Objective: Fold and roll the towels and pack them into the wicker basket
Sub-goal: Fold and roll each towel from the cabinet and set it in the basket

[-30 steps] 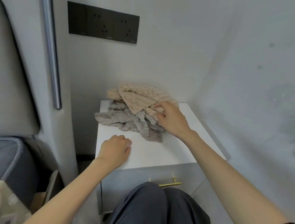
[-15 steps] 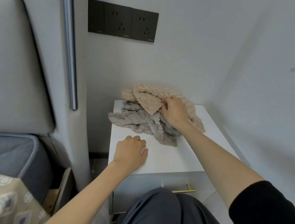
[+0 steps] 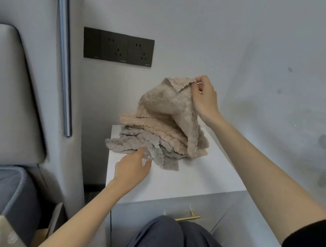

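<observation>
Right hand (image 3: 203, 99) pinches corner of beige scallop-edged towel (image 3: 170, 108), centre frame; left hand (image 3: 132, 168), fingers loosely straight, touches crumpled grey towel (image 3: 135, 142); black socket panel (image 3: 118, 47) print illegible.

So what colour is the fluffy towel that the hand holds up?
The fluffy lifted towel is beige; the head view shows it best.

Black wall sockets (image 3: 118, 46), white nightstand (image 3: 202, 180).
</observation>
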